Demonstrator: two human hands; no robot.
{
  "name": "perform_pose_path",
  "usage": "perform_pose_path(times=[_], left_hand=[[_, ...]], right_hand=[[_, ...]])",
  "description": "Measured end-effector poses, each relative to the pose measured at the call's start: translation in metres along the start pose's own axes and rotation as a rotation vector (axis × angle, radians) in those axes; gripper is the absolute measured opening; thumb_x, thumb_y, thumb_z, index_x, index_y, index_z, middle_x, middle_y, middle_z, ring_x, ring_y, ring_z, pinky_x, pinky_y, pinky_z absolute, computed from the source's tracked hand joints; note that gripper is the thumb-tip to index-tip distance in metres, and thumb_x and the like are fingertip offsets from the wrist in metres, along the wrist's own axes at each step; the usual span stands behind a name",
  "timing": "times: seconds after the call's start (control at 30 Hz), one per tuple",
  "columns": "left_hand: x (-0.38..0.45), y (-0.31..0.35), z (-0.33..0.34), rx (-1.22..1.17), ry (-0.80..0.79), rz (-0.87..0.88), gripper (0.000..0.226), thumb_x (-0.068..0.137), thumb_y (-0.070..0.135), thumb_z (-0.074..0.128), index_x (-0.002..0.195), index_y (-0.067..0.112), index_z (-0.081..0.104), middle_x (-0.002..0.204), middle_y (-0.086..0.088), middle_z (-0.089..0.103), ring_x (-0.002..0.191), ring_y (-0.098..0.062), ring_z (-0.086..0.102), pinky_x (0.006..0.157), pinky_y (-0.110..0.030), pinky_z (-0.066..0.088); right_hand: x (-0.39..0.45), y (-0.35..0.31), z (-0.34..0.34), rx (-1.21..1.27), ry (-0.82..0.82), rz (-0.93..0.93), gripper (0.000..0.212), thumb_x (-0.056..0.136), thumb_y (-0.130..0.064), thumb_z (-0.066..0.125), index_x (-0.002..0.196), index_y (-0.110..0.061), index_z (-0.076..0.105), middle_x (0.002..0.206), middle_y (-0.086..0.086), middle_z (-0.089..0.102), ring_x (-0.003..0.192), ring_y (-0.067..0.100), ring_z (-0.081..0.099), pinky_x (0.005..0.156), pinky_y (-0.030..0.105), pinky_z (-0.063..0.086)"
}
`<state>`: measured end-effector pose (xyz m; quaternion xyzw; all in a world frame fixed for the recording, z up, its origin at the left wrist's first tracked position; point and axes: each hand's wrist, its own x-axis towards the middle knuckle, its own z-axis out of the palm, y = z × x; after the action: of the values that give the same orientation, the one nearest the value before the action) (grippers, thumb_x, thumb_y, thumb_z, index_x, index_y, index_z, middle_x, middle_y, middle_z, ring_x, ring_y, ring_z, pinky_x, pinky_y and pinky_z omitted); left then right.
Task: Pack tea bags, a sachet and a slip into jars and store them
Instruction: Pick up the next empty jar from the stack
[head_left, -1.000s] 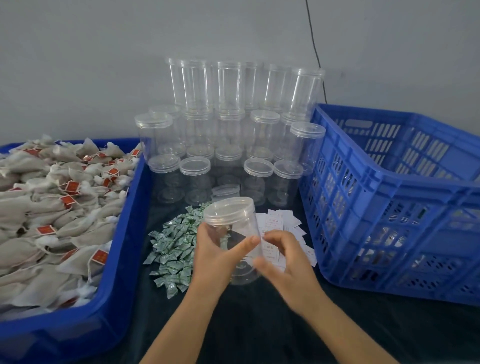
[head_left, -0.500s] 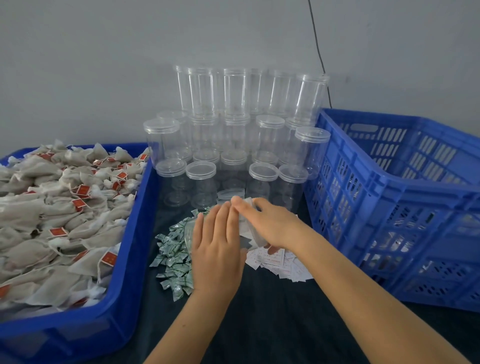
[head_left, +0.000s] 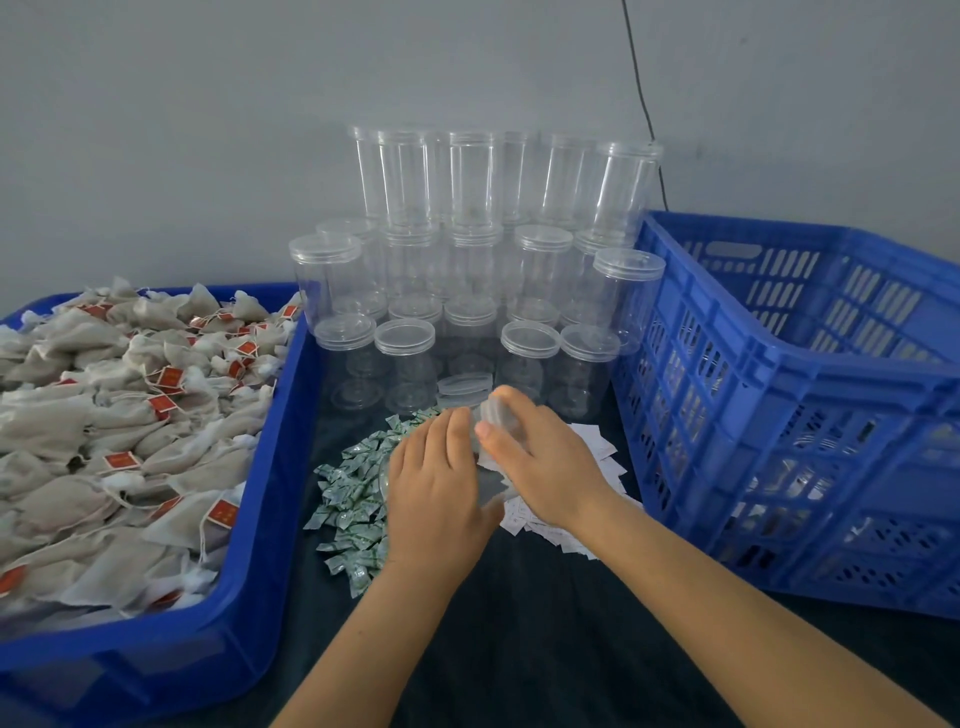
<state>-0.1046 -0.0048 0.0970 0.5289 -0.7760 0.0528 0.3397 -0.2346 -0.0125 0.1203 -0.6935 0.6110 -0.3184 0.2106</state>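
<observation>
My left hand (head_left: 436, 483) lies over a clear jar (head_left: 491, 488) low above the dark table, thumb round its right side. My right hand (head_left: 545, 462) pinches the jar's clear lid (head_left: 493, 413) just beyond my left fingertips. Most of the jar is hidden under my left hand. Beige tea bags (head_left: 130, 415) with red tags fill the blue tray (head_left: 270, 467) on the left. Green sachets (head_left: 353, 499) are heaped left of my hands. White slips (head_left: 597, 457) lie under and right of my right hand.
Several empty lidded clear jars (head_left: 467, 260) are stacked in tiers against the grey wall. A loose lid (head_left: 462, 387) lies before them. A tall blue slatted crate (head_left: 779, 415) stands on the right. Dark cloth (head_left: 519, 623) covers the table nearer me.
The jar came down from in front of me to the table. My left hand moved on top of it, and my right hand went to the lid end and took hold of the lid.
</observation>
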Motion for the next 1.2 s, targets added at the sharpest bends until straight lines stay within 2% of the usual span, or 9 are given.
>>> perform_pose_path(times=[0.17, 0.33, 0.47, 0.57, 0.67, 0.77, 0.93, 1.07, 1.2], left_hand=[[-0.001, -0.009, -0.011, -0.233, -0.062, 0.014, 0.090, 0.057, 0.041, 0.084, 0.133, 0.011, 0.047, 0.121, 0.010, 0.054, 0.111, -0.014, 0.053, 0.091, -0.023, 0.030], [-0.004, -0.020, -0.018, -0.224, -0.167, 0.107, 0.091, 0.063, 0.049, 0.077, 0.139, 0.020, 0.038, 0.131, 0.013, 0.048, 0.123, -0.009, 0.042, 0.094, -0.014, 0.020], [-0.009, -0.018, -0.015, -0.176, -0.172, 0.138, 0.086, 0.062, 0.044, 0.078, 0.135, 0.016, 0.044, 0.128, 0.008, 0.054, 0.120, -0.014, 0.049, 0.097, -0.017, 0.022], [-0.011, -0.017, -0.013, -0.017, -0.130, 0.134, 0.087, 0.053, 0.035, 0.086, 0.127, 0.006, 0.054, 0.124, -0.004, 0.060, 0.115, -0.027, 0.058, 0.098, -0.034, 0.040], [-0.012, -0.012, -0.009, 0.052, -0.050, 0.142, 0.085, 0.045, 0.025, 0.090, 0.121, 0.001, 0.059, 0.122, -0.010, 0.062, 0.113, -0.030, 0.060, 0.101, -0.035, 0.037], [-0.015, -0.009, -0.006, 0.073, -0.025, 0.172, 0.085, 0.043, 0.016, 0.089, 0.120, 0.001, 0.058, 0.122, -0.012, 0.062, 0.115, -0.031, 0.059, 0.102, -0.037, 0.032], [-0.019, -0.011, -0.005, 0.019, -0.061, 0.138, 0.086, 0.044, 0.020, 0.090, 0.121, 0.001, 0.057, 0.124, -0.012, 0.061, 0.116, -0.031, 0.059, 0.103, -0.035, 0.030], [-0.020, -0.016, -0.004, -0.034, -0.058, 0.103, 0.085, 0.050, 0.025, 0.088, 0.124, 0.004, 0.052, 0.127, -0.010, 0.059, 0.119, -0.029, 0.055, 0.104, -0.033, 0.029], [-0.015, -0.019, -0.005, -0.045, -0.046, 0.099, 0.088, 0.050, 0.027, 0.088, 0.126, 0.006, 0.048, 0.129, -0.009, 0.058, 0.121, -0.027, 0.053, 0.106, -0.030, 0.027]], right_hand=[[-0.003, 0.006, -0.024, -0.159, -0.137, -0.281, 0.074, 0.079, -0.068, 0.039, 0.146, -0.034, 0.036, 0.123, -0.001, 0.046, 0.107, 0.015, 0.052, 0.092, 0.038, 0.049], [-0.001, 0.017, -0.050, -0.236, -0.406, -0.521, 0.084, 0.080, -0.033, 0.080, 0.145, -0.039, 0.027, 0.140, -0.008, 0.031, 0.131, 0.005, 0.034, 0.106, 0.010, 0.029], [0.001, 0.023, -0.058, -0.521, -0.283, -0.871, 0.089, 0.075, -0.024, 0.086, 0.143, -0.027, 0.029, 0.151, 0.006, 0.035, 0.141, 0.024, 0.032, 0.117, 0.029, 0.031], [-0.003, 0.024, -0.061, -0.342, -0.418, -0.456, 0.119, 0.069, -0.052, 0.084, 0.141, -0.061, -0.010, 0.157, -0.025, -0.013, 0.146, -0.006, -0.001, 0.119, 0.020, 0.021], [-0.001, 0.013, -0.057, 0.281, -0.424, 0.213, 0.111, 0.060, -0.082, 0.058, 0.150, -0.052, 0.000, 0.157, -0.003, 0.025, 0.132, 0.014, 0.046, 0.096, 0.037, 0.055], [0.002, 0.010, -0.048, 0.466, -0.529, 0.529, 0.108, 0.050, -0.087, 0.053, 0.142, -0.032, 0.039, 0.125, 0.016, 0.058, 0.094, 0.030, 0.072, 0.071, 0.044, 0.062], [0.006, 0.008, -0.041, 0.341, -0.561, 0.407, 0.050, 0.083, -0.062, 0.063, 0.118, -0.029, 0.052, 0.112, 0.006, 0.059, 0.083, 0.020, 0.067, 0.073, 0.037, 0.062], [0.013, 0.010, -0.047, -0.021, -0.577, 0.092, 0.074, 0.084, -0.047, 0.073, 0.141, -0.038, 0.026, 0.124, -0.008, 0.045, 0.103, 0.006, 0.058, 0.078, 0.019, 0.051], [0.019, 0.009, -0.052, -0.075, -0.572, -0.063, 0.075, 0.079, -0.045, 0.078, 0.131, -0.058, 0.025, 0.124, -0.018, 0.043, 0.110, 0.002, 0.052, 0.086, 0.020, 0.047]])
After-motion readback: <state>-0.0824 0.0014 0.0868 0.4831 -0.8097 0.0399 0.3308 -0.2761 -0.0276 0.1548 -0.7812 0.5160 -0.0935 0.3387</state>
